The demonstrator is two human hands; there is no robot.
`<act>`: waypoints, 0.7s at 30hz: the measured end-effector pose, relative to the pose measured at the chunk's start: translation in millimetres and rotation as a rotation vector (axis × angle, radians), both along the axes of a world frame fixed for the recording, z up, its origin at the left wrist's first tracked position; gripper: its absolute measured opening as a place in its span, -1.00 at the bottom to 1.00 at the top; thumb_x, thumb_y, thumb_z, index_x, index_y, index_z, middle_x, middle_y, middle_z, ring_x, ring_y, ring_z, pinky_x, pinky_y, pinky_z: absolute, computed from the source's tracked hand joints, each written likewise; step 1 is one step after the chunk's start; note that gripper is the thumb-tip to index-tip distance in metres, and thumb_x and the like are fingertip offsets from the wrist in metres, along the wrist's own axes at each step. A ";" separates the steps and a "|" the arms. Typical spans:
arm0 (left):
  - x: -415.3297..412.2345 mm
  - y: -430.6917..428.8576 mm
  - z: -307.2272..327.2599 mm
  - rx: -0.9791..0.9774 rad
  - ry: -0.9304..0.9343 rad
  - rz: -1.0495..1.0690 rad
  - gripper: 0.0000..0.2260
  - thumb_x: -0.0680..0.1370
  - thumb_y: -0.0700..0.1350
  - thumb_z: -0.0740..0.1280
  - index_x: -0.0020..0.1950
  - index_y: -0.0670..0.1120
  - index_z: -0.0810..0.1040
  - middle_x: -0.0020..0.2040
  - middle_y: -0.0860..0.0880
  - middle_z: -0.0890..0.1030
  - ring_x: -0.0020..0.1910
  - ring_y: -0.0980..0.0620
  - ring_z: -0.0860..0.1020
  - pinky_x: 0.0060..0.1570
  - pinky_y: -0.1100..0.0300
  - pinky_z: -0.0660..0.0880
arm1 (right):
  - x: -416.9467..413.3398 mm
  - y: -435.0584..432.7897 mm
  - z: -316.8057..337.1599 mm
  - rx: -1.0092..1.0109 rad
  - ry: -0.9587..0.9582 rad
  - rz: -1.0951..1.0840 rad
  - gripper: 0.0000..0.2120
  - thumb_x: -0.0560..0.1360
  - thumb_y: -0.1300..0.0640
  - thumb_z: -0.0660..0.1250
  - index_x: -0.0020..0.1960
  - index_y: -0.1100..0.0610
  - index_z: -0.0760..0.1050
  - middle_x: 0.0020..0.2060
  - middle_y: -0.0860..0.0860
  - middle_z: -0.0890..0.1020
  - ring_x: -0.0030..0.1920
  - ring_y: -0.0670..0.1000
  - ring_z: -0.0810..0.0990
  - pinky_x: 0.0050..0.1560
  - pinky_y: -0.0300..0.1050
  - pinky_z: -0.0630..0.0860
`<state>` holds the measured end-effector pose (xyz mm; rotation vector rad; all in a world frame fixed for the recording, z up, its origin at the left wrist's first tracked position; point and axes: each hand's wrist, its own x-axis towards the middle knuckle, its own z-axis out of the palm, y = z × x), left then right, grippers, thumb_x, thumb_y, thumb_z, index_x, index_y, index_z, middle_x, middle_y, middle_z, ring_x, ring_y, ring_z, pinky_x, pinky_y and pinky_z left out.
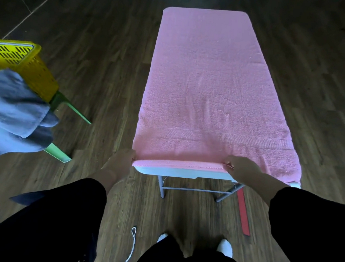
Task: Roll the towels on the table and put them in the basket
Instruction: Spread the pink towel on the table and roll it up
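Observation:
A long pink towel [210, 88] lies flat over the white folding table [184, 172], covering nearly all of its top. My left hand [120, 162] pinches the towel's near left corner at the table's front edge. My right hand [242, 167] pinches the near edge further right, short of the right corner. The near hem is lifted into a small fold between both hands. A yellow slatted basket [22, 61] stands at the left on a green stool [62, 155], partly hidden by a blue-grey towel [14, 112] draped in front of it.
Dark wooden floor surrounds the table. A red strip [243, 213] lies on the floor under the table's near right leg. A white cord [132, 243] lies by my feet. The stool's green legs stick out toward the table's left side.

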<state>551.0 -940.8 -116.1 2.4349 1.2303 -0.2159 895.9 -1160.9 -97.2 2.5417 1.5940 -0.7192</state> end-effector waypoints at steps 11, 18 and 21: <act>-10.0 -1.5 -1.1 -0.063 0.030 0.090 -0.73 0.53 -0.13 0.30 0.13 0.19 0.39 0.08 0.00 0.61 -0.02 -0.08 0.58 0.02 -0.05 0.55 | -2.0 14.2 2.9 -0.125 -0.008 0.007 -0.82 0.60 -0.12 0.21 -0.02 -0.02 0.35 -0.10 -0.04 0.51 -0.04 0.02 0.48 -0.11 -0.12 0.39; 24.8 -10.3 31.4 0.152 0.234 0.200 -0.53 0.52 -0.15 0.27 0.42 0.09 0.32 0.40 -0.05 0.34 0.36 -0.15 0.29 0.26 -0.09 0.31 | -0.5 9.4 1.7 -0.078 -0.009 -0.020 -0.83 0.57 -0.10 0.27 -0.06 -0.01 0.42 -0.11 -0.03 0.56 -0.06 0.02 0.52 -0.17 -0.14 0.39; 61.6 -38.7 34.8 0.125 -0.066 -0.054 -0.61 0.53 -0.16 0.26 0.35 0.04 0.43 0.27 -0.03 0.48 0.28 -0.09 0.39 0.24 -0.05 0.38 | -6.0 4.9 0.3 -0.020 -0.060 -0.047 -0.82 0.56 -0.14 0.26 -0.07 -0.04 0.46 -0.09 -0.04 0.48 -0.10 -0.02 0.49 -0.13 -0.14 0.48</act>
